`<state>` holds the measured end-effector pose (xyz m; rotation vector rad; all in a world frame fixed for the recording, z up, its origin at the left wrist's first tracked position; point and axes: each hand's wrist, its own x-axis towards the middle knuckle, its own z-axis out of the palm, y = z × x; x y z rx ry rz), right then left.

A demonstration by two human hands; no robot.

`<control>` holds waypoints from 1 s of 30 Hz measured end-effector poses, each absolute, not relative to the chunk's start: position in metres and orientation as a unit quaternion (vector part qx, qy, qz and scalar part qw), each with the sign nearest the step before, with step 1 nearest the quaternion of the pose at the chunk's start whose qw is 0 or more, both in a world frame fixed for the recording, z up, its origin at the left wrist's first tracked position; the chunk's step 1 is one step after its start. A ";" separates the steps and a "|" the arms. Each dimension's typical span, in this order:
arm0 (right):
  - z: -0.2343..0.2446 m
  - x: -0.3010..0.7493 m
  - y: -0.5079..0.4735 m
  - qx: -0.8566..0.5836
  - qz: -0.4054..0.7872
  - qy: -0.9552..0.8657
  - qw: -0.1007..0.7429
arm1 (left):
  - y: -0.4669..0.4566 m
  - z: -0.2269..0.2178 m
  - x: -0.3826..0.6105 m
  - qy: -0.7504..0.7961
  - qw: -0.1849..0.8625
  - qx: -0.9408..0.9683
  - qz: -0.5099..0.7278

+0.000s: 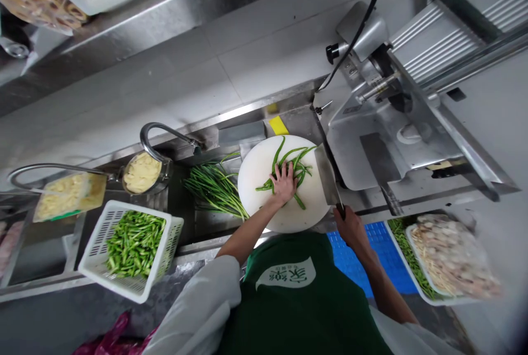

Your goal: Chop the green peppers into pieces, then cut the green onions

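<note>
My left hand [284,183] lies with fingers spread on several long green peppers [304,151], pressing on them near the middle of a round white cutting board [256,162]. In my right hand [350,228] is the handle of a cleaver [327,176], my fingers wrapped round it. Its broad blade rests over the board's right edge, apart from the peppers. A bundle of long green stalks [214,187] lies in the sink left of the board. Farther left, a white plastic basket [111,206] holds cut green pieces [134,245].
A metal slicing machine [363,140] stands close on the right. Two curved faucets [152,129] reach over the left side, near a pot of pale slices [142,173]. A yellow piece [279,125] lies behind the board. At lower right sits a white tray [424,294] with bagged food [457,250].
</note>
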<state>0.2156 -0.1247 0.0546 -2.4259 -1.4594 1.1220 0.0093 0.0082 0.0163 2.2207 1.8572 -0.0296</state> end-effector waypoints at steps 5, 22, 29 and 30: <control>0.052 0.217 -0.126 -0.796 0.376 -0.470 0.066 | 0.010 0.032 0.002 0.601 0.197 0.770 0.087; 0.055 0.217 -0.124 -0.797 0.373 -0.472 0.047 | 0.050 0.021 -0.033 0.638 0.177 0.749 -0.025; 0.048 0.222 -0.123 -0.806 0.383 -0.450 0.045 | -0.002 0.021 -0.086 0.690 0.190 0.686 0.131; 0.047 0.222 -0.123 -0.805 0.386 -0.448 0.046 | -0.013 0.020 -0.097 0.718 0.202 0.646 0.161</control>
